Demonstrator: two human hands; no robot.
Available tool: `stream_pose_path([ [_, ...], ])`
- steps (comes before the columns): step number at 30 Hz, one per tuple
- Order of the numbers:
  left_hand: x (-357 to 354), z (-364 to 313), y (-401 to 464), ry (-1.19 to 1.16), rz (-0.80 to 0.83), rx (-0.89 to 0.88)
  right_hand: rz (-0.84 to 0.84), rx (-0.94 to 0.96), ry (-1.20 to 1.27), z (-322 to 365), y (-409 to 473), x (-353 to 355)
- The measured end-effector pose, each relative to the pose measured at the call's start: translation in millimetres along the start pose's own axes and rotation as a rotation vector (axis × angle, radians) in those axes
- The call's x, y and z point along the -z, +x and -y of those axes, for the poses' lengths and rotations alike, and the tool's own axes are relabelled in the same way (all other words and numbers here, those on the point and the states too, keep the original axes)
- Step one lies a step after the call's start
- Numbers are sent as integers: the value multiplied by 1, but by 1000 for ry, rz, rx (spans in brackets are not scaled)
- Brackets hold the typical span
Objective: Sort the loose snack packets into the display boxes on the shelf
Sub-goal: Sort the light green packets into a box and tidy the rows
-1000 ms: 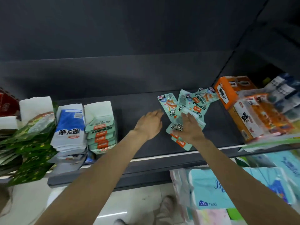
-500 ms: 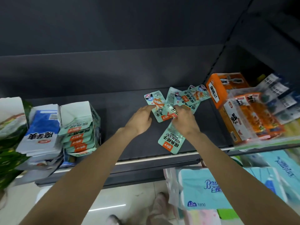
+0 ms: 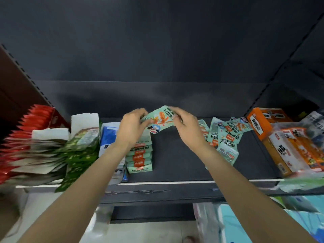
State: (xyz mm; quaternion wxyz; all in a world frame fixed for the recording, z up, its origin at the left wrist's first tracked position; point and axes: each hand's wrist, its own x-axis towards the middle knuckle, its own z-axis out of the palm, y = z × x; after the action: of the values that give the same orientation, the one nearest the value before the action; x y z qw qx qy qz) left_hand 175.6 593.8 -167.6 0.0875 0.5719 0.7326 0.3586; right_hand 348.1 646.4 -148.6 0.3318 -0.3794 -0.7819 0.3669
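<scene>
Dark grey back panel (image 3: pixel 157 41) fills the upper half of the frame, matte, dimly lit. Below it a dark shelf board (image 3: pixel 175 160) runs across the middle, pale strip along its front edge (image 3: pixel 175 182). Slotted upright (image 3: pixel 273 81) slants down at upper right; another perforated upright (image 3: pixel 22 71) at upper left beside a brownish side panel (image 3: pixel 10 88). Light glossy floor (image 3: pixel 140 232) shows at bottom centre. Lower shelf area at bottom right is blurred.

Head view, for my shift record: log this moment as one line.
both hands: left hand and right hand grip mint-green packet | above mint-green display box | loose packets on shelf
</scene>
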Motion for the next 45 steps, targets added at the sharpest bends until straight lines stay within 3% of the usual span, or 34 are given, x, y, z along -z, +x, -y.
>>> stream_pose_path([
  [6,47,41,-23,8,117,21,72,217,-240,23,-1,-53],
  [8,52,44,-30,14,201,39,158,212,-331,22,-4,-67],
  [10,53,47,-36,161,325,11,212,136,-366,18,-7,-78],
  [14,50,49,-36,469,510,-83,355,-101,-243,7,-8,-76],
  [17,41,39,-32,623,505,-104,504,-250,115,3,-10,-55],
  [19,28,21,-31,593,370,-120,434,-319,221,-8,-12,-35],
  [21,9,0,-30,504,262,-166,278,-349,118,-31,-17,-17],
  [25,-52,-39,-24,432,333,-288,126,-405,-285,-90,-35,17],
  [30,-136,-60,-18,419,649,-206,197,-603,-480,-160,-61,54],
  [34,-185,-59,-12,466,867,-148,477,-677,-540,-189,-68,69],
  [37,-207,-55,-10,529,918,-183,587,-635,-650,-190,-67,70],
  [41,-215,-58,-8,564,898,-229,602,-516,-829,-184,-59,71],
  [43,-213,-61,-6,507,874,-207,543,-427,-829,-183,-55,77],
  [45,-209,-66,-6,339,802,-157,422,-392,-675,-176,-47,88],
])
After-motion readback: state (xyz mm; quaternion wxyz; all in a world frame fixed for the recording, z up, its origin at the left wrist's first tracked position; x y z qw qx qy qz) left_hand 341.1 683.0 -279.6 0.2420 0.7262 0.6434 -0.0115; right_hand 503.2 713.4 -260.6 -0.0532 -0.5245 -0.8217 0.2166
